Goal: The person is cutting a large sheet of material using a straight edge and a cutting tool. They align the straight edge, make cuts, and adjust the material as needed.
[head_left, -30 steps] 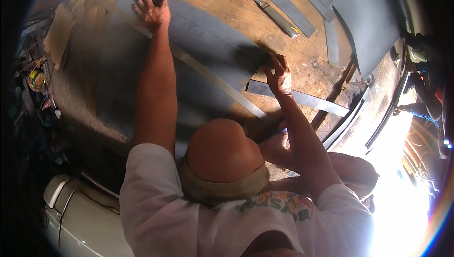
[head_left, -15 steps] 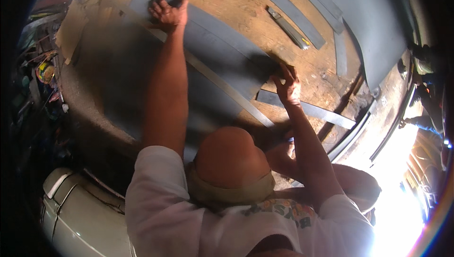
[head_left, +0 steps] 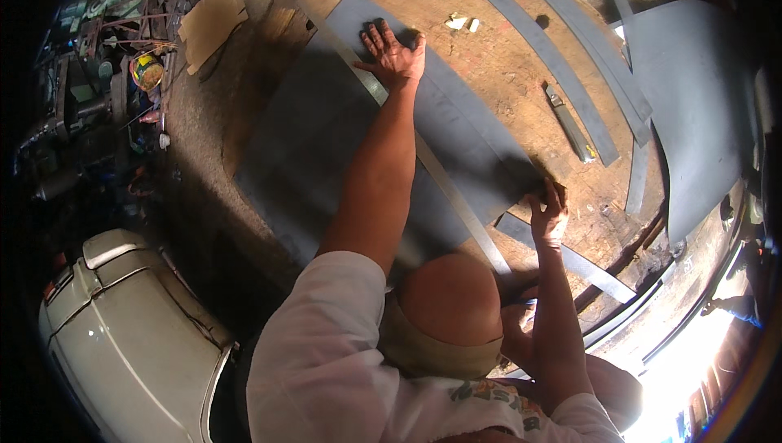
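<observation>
A large dark grey sheet [head_left: 326, 158] lies on a worn brown board. My left hand [head_left: 393, 59] rests on its far part, fingers spread and palm down. A long flat metal strip [head_left: 456, 197], like a straightedge, lies lengthwise across the sheet and passes under my left hand or wrist. At the sheet's right corner, my right hand [head_left: 550, 213] has bent fingers and a thumb closed about the edge. Shadow hides part of that grip. Just below it, another narrow metal strip [head_left: 599, 272] sticks out from beside the sheet.
Long grey strips [head_left: 554, 44] and a dark-handled tool [head_left: 568, 121] lie to the right. Farther right stands a curved grey sheet [head_left: 692, 109]. Cardboard [head_left: 213, 24] and piled scrap [head_left: 98, 93] are at left, with a pale vehicle part [head_left: 138, 345] at lower left. My bent knee [head_left: 452, 296] adjoins the sheet.
The view has swung, so the whole scene sits farther right and lower in the picture. Both hands keep about the same places on the grey sheet.
</observation>
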Action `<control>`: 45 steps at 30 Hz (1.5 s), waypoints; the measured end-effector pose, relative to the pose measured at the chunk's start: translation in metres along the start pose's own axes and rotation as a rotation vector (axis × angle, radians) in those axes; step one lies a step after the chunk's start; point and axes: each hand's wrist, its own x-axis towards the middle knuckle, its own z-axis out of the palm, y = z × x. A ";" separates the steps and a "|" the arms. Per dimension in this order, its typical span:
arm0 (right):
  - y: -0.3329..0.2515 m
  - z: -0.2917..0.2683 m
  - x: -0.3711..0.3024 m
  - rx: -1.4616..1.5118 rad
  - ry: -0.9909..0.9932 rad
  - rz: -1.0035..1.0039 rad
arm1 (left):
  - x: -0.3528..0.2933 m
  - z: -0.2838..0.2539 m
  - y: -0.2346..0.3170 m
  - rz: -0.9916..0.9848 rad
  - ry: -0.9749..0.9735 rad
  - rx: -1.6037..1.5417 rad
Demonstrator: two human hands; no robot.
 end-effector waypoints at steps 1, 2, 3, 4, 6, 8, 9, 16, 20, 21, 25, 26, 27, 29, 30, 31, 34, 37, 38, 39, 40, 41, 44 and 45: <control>-0.001 -0.001 0.000 -0.001 -0.007 0.005 | 0.000 0.000 0.000 -0.003 0.000 -0.006; -0.002 0.000 0.001 0.004 -0.005 -0.003 | 0.000 0.000 -0.001 -0.006 0.008 -0.009; -0.002 -0.001 0.001 0.009 -0.001 -0.011 | 0.000 0.001 -0.001 -0.007 0.016 -0.014; -0.002 -0.001 0.001 0.015 0.002 -0.019 | 0.000 0.002 -0.002 -0.008 0.024 -0.019; -0.003 0.001 0.002 -0.036 0.045 -0.095 | 0.002 0.002 -0.004 -0.005 0.032 -0.018; -0.004 0.003 0.001 -0.053 0.047 -0.094 | 0.003 0.002 -0.007 -0.006 0.026 -0.012; -0.003 0.003 0.000 -0.049 0.030 -0.053 | 0.003 0.001 -0.005 -0.005 0.012 -0.011; -0.005 -0.005 -0.004 0.027 0.010 0.052 | 0.003 0.017 -0.007 0.056 0.080 -0.089; -0.015 -0.007 0.004 0.000 0.000 0.032 | 0.005 0.014 -0.013 0.053 0.088 -0.110; -0.013 -0.005 0.005 -0.002 0.009 0.018 | 0.007 0.012 -0.010 0.057 0.089 -0.114; -0.012 -0.008 0.003 0.000 0.013 0.013 | 0.008 0.019 -0.006 0.062 0.093 -0.120; -0.014 -0.008 0.004 0.022 0.001 0.019 | 0.009 0.019 -0.007 0.052 0.097 -0.085; -0.012 -0.007 0.004 0.014 0.006 0.020 | 0.009 0.019 -0.006 0.050 0.089 -0.088; -0.010 -0.005 0.002 -0.002 0.015 0.019 | 0.007 0.016 -0.003 0.045 0.076 -0.094; -0.011 -0.005 0.003 0.001 0.009 0.023 | 0.007 0.015 -0.003 0.042 0.071 -0.087; -0.013 -0.006 0.004 0.005 0.002 0.027 | 0.007 0.013 -0.004 0.040 0.067 -0.080; -0.016 -0.008 0.005 0.006 0.000 0.029 | 0.008 0.015 -0.006 0.040 0.071 -0.086; -0.015 -0.008 0.005 0.017 0.017 0.013 | 0.008 0.016 -0.004 0.040 0.077 -0.079; -0.015 -0.007 0.005 0.023 0.024 0.005 | 0.007 0.015 -0.004 0.039 0.079 -0.072; -0.015 -0.007 0.005 0.032 0.020 0.011 | 0.008 0.016 -0.005 0.040 0.080 -0.075; -0.016 -0.008 0.005 0.041 0.015 0.016 | 0.008 0.016 -0.006 0.042 0.081 -0.078; -0.017 -0.008 0.006 0.049 0.010 0.021 | 0.009 0.016 -0.008 0.043 0.083 -0.082; -0.015 -0.009 0.005 0.021 0.016 0.004 | 0.003 0.010 -0.001 0.045 0.058 -0.082; -0.014 -0.009 0.005 0.020 0.018 0.002 | 0.004 0.011 -0.002 0.048 0.062 -0.094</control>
